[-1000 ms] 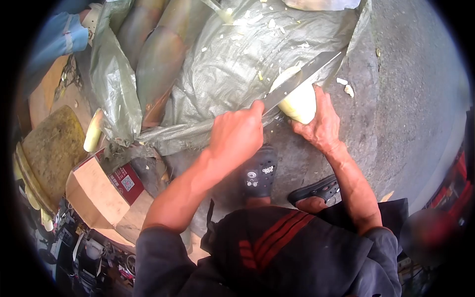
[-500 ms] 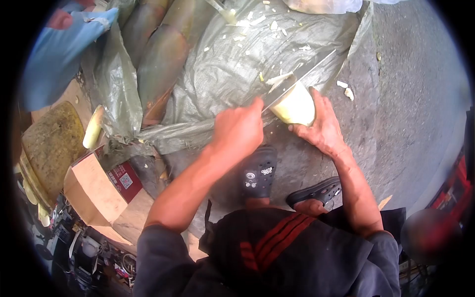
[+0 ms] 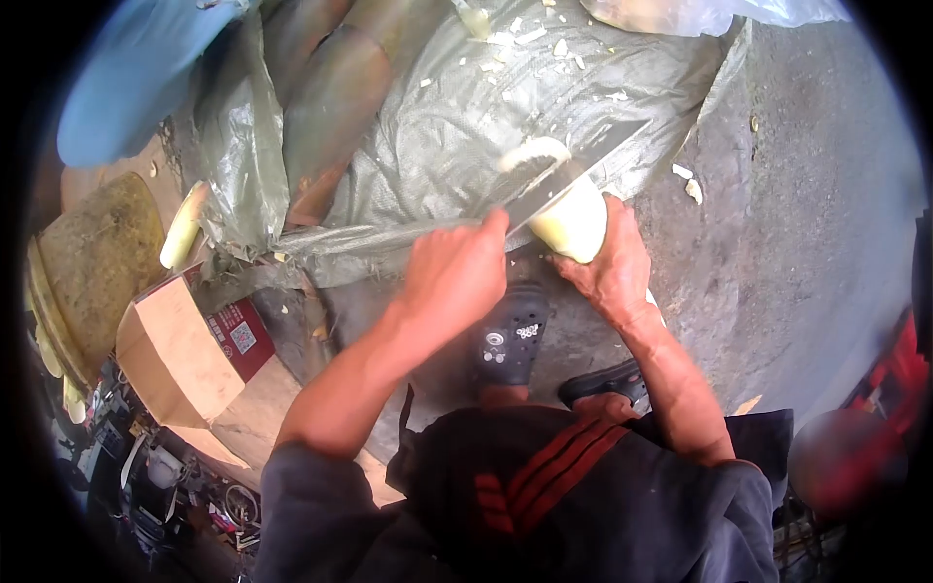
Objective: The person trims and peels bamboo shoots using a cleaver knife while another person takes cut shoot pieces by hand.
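My left hand (image 3: 455, 264) is closed round the handle of a long knife, whose wide blade (image 3: 591, 154) points up and to the right. My right hand (image 3: 610, 262) grips a pale yellow-white, rounded piece of vegetable (image 3: 575, 222) from its right side. The blade lies against the upper left face of this piece. A curved pale slice (image 3: 535, 154) is just beyond the blade, above the grey-green woven sheet (image 3: 428, 146). Small white scraps are scattered on the sheet. The knife handle is hidden in my left fist.
Large brown shoots (image 3: 335, 107) lie at the upper left by the sheet. An open cardboard box (image 3: 180, 355) and a yellowish stool or board (image 3: 97, 243) are at the left. Another person's blue sleeve (image 3: 131, 78) shows at the top left. Plastic bags (image 3: 680, 15) lie at the top.
The knife has moved down through the piece, and a curved slice has come away on its far side. The blue sleeve has swung further into view at the top left.
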Available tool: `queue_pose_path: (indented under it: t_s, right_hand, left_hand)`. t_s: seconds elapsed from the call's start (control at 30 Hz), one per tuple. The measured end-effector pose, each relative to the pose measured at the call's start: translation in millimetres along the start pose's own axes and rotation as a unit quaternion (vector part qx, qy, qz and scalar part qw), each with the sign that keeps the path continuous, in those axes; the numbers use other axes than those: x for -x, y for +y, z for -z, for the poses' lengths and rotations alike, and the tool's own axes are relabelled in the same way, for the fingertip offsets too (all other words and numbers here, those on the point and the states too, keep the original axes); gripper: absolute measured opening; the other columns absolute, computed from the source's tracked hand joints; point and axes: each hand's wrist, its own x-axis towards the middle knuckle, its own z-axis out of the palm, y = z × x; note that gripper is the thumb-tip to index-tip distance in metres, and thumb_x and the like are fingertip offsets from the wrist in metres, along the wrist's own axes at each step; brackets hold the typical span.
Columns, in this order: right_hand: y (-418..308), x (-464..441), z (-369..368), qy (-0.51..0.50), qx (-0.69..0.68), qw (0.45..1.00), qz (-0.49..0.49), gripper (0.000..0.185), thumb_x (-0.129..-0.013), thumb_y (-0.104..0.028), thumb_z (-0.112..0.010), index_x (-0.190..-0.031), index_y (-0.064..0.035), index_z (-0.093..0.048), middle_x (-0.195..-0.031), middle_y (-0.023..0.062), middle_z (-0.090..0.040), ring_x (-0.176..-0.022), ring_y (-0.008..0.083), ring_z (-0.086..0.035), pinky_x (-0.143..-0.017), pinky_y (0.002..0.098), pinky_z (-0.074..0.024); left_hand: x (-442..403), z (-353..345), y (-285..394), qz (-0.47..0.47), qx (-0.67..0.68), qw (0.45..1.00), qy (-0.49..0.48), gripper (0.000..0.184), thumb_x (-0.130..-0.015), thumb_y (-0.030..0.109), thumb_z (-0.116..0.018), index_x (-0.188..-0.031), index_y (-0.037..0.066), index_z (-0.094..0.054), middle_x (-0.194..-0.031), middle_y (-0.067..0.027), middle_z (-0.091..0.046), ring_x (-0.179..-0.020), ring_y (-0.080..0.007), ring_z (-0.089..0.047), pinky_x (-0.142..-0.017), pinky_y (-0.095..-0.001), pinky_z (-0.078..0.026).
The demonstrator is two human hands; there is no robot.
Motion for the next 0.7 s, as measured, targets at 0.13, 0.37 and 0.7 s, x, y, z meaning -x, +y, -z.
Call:
queue_pose_path:
  t_s: [0.13,0.37,0.7]
  right_hand:
    - [9.2,-2.5,5.0,-0.005,-0.017,0.999,0.027,0.082,-0.067,-0.025,-0.087,-0.133,0.0001,-0.045,-0.113,0.0219,-0.057,-0.107,0.042,-0.057,-0.089,0.0494,-0.0496]
    - [1.4,-11.6,36.4,-0.032,0.043,0.999,-0.004,0.095,-0.063,-0.023,-0.088,-0.143,-0.0005,-0.041,-0.111,0.0212,-0.055,-0.104,0.0394,-0.056,-0.09,0.0477,-0.0491]
    - [27.8,-21.6,15.7,0.088,0.105,0.986,0.095,0.095,-0.059,-0.022,-0.091,-0.138,-0.0017,-0.045,-0.117,0.0229,-0.054,-0.104,0.0422,-0.055,-0.089,0.0503,-0.0474]
  left_hand:
    - [-18.8,-15.6,-11.4,0.002,-0.013,1.0,0.008,0.013,-0.089,0.008,-0.06,-0.1,0.002,-0.057,-0.067,-0.0225,-0.065,-0.066,-0.0462,-0.065,-0.061,-0.0567,-0.049]
    - [5.0,-0.2,-0.6,0.015,0.035,0.999,0.03,0.015,-0.089,0.009,-0.06,-0.102,0.003,-0.059,-0.068,-0.023,-0.065,-0.066,-0.0457,-0.064,-0.062,-0.0553,-0.047]
    - [48.2,15.9,-1.1,-0.028,-0.01,0.999,0.014,0.01,-0.088,0.007,-0.06,-0.097,0.004,-0.057,-0.077,-0.0164,-0.069,-0.065,-0.0421,-0.065,-0.059,-0.053,-0.049]
